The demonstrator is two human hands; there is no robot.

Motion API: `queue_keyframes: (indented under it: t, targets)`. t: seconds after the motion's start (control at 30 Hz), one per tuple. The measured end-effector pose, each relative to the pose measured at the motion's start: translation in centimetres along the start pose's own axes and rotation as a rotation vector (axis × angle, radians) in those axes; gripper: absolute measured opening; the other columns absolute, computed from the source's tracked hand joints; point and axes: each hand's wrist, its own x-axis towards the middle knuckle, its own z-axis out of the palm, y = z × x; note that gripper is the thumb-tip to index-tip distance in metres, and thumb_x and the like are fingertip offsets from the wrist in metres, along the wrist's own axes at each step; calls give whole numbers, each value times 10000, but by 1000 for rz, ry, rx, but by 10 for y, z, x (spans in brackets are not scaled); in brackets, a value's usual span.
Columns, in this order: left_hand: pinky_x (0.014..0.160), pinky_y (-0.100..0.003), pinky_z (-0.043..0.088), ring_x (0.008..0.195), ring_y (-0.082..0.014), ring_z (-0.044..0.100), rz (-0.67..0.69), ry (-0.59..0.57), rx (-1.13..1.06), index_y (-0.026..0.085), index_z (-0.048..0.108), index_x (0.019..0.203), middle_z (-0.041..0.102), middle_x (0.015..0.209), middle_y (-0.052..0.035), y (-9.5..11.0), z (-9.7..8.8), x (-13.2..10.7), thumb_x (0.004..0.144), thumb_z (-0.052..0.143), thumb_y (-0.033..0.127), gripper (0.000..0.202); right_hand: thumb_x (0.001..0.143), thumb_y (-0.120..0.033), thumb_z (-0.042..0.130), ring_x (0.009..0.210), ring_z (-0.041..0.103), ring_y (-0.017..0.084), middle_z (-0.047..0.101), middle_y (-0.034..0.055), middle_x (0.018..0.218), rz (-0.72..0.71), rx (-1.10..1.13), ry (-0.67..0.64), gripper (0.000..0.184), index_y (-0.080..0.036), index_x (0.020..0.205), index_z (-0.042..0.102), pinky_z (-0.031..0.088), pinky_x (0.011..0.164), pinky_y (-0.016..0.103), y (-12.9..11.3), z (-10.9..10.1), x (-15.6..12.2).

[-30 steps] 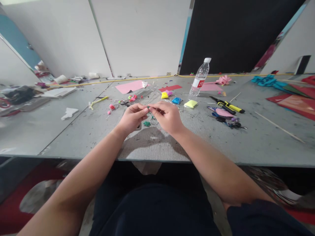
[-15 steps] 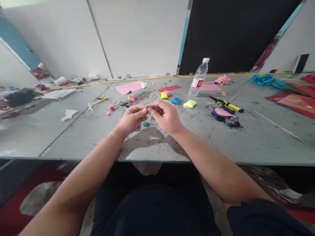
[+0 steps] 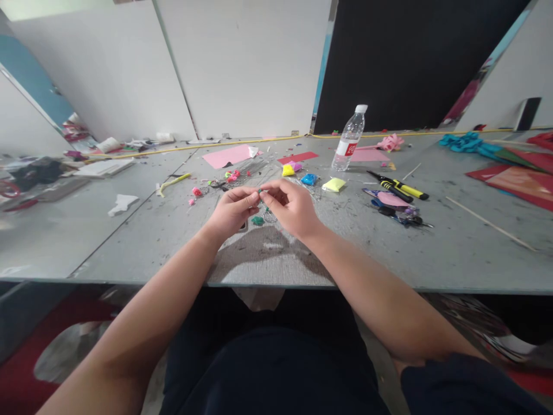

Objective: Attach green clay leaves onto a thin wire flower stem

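Observation:
My left hand and my right hand meet over the middle of the grey table. Both pinch a tiny green piece between their fingertips. A small green lump lies on the table just under the hands, beside some thin wire. Pink clay bits lie a little beyond my left hand.
Yellow, blue and pale yellow clay packs lie past my hands. A water bottle stands behind them. A black-and-yellow cutter and scissors are at right. Pink paper, sticks and red sheets lie around.
The hands stay together at the same spot; the fingers shift slightly on the green piece. The view has tilted a little.

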Motion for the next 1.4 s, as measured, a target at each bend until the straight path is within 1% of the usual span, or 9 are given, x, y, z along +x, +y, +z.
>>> queue_keyframes:
  t: [0.37, 0.7, 0.87, 1.07, 1.13, 1.2, 1.23, 1.3, 1.4]
  targets:
    - [600, -198, 497, 616, -81, 591, -15, -56, 9, 165, 784, 761, 639, 644, 6, 1, -2, 0, 621, 976, 394, 329, 935, -464, 662, 580, 551, 122, 659, -16, 704, 104, 65, -65, 257, -214, 995, 675, 469, 594, 285, 1, 0, 0]
    - [595, -194, 472, 617, -81, 569, -8, -84, 28, 165, 778, 760, 612, 630, 8, 1, -1, 1, 644, 964, 412, 330, 904, -457, 678, 582, 559, 123, 630, -23, 690, 182, 178, -62, 263, -210, 995, 678, 460, 580, 288, 0, 1, -1]
    - [591, -204, 459, 608, -83, 553, -16, -77, 54, 165, 779, 754, 600, 619, 13, 3, 1, 1, 598, 981, 429, 366, 907, -484, 684, 572, 538, 118, 591, -33, 669, 200, 198, -76, 287, -212, 995, 672, 442, 558, 284, 3, 1, 0]
    - [554, -214, 396, 551, -71, 479, 91, 9, 154, 167, 741, 698, 561, 577, 31, 5, 1, 4, 598, 968, 446, 373, 921, -603, 642, 618, 567, 131, 611, -13, 722, 286, 209, -126, 385, -230, 1016, 653, 467, 571, 283, 12, -2, 4]
    - [548, -221, 380, 551, -75, 474, 114, 39, 246, 169, 742, 710, 561, 588, 30, 7, -1, 4, 634, 943, 449, 353, 951, -560, 611, 623, 562, 136, 624, -4, 733, 314, 147, -107, 339, -225, 987, 650, 468, 589, 289, 17, -3, 5]
    - [544, -229, 373, 556, -83, 482, 145, 58, 363, 170, 755, 743, 577, 605, 22, 9, -5, 4, 679, 912, 434, 313, 975, -449, 597, 619, 552, 142, 628, -1, 722, 323, -1, -126, 243, -214, 941, 651, 458, 619, 300, 23, -2, 4]
    - [542, -232, 372, 556, -86, 486, 165, 64, 412, 172, 764, 760, 587, 611, 18, 11, -7, 4, 696, 900, 425, 294, 969, -378, 607, 628, 551, 147, 628, 1, 714, 317, -104, -168, 185, -207, 915, 656, 450, 639, 307, 26, -1, 3]
    - [543, -235, 379, 561, -90, 497, 205, 76, 466, 180, 778, 787, 603, 624, 13, 12, -10, 3, 711, 887, 417, 271, 921, -256, 650, 677, 566, 169, 637, 15, 723, 274, -324, -325, 91, -192, 859, 673, 436, 686, 322, 31, 4, 0]
    - [558, -239, 408, 579, -99, 524, 243, 99, 496, 191, 792, 807, 640, 652, 1, 14, -13, 3, 706, 887, 411, 260, 862, -236, 728, 830, 602, 220, 673, 66, 842, 180, -544, -496, 62, -174, 866, 716, 440, 769, 340, 39, 13, -4]
